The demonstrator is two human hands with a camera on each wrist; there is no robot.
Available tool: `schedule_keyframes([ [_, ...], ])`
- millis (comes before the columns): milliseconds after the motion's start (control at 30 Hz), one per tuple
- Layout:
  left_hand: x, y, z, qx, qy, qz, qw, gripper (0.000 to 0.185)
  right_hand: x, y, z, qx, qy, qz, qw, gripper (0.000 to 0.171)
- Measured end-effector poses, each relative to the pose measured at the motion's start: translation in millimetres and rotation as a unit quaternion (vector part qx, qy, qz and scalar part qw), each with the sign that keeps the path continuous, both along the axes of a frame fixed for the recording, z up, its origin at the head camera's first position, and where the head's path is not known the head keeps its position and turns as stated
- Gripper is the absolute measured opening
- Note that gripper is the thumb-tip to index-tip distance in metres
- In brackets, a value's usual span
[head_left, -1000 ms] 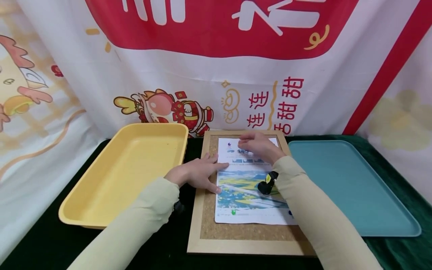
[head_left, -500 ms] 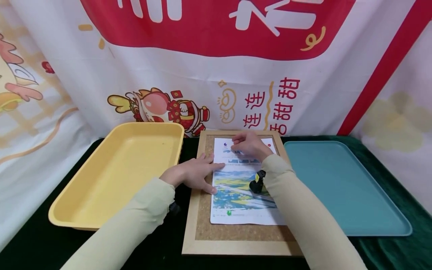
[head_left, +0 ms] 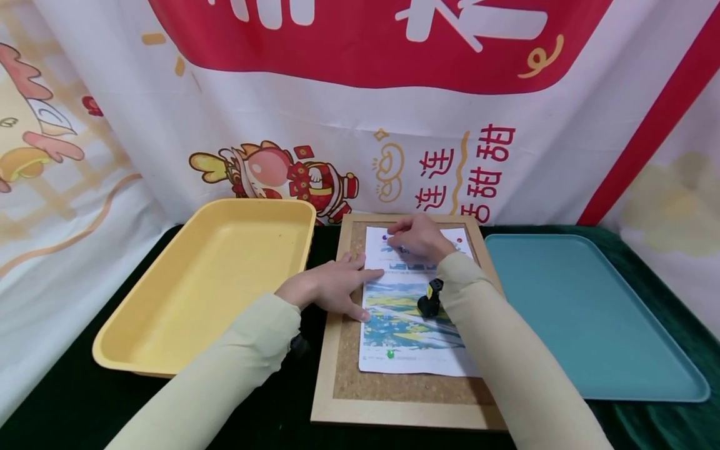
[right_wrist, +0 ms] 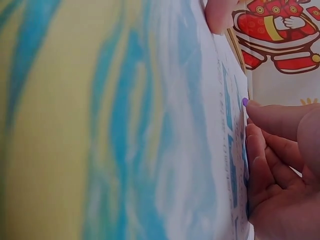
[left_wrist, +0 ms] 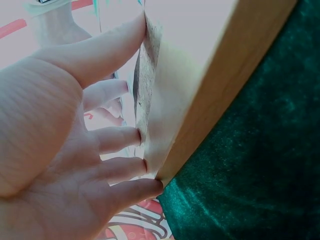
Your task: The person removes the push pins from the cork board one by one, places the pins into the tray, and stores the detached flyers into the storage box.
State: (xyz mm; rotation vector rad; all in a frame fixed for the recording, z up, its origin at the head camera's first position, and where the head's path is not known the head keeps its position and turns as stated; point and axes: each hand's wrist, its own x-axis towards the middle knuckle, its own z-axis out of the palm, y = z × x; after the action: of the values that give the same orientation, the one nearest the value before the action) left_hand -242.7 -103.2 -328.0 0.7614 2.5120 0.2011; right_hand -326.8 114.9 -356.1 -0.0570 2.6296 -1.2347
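My left hand (head_left: 329,289) lies flat, steadying the printed paper sheet (head_left: 413,312) on the wood-framed cork board (head_left: 345,350), while my right hand (head_left: 419,240) fingers reach the purple pushpin (head_left: 385,237), seemingly pinching.

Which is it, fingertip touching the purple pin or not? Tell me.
Touching: the right wrist view shows the right hand with a fingertip against the purple pin on the paper.

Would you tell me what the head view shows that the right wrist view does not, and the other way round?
Only the head view shows the yellow tray, the teal tray, the left hand resting flat on the cork board, and the green pin. Only the right wrist view shows a fingertip touching the purple pin. Both show the right hand on the printed sheet.
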Motion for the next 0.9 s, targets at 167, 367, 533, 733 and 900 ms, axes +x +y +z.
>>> schedule_keyframes([
  [167,-0.6,3,1.1,-0.001,-0.002,-0.002,1.0,0.087,-1.4,1,1.3,-0.013,-0.003,-0.01,1.0,0.027],
  [367,-1.5,1,0.7,0.001,0.003,0.0,1.0,0.087,-2.4,-6,1.4,-0.024,0.023,-0.021,0.999,0.022],
  [533,-0.3,-2,-0.2,0.0,0.005,0.007,1.0,0.087,-5.5,-15,-1.0,-0.031,0.022,-0.048,0.998,0.016],
  [733,1.2,-1,-1.2,0.001,0.007,0.001,1.0,0.087,-7.0,-18,-4.0,-0.015,0.029,-0.063,0.997,0.011],
  [900,0.9,1,-1.6,0.004,0.009,-0.006,0.9999,0.087,-6.0,-17,-4.4,0.008,0.042,-0.067,0.997,0.01],
])
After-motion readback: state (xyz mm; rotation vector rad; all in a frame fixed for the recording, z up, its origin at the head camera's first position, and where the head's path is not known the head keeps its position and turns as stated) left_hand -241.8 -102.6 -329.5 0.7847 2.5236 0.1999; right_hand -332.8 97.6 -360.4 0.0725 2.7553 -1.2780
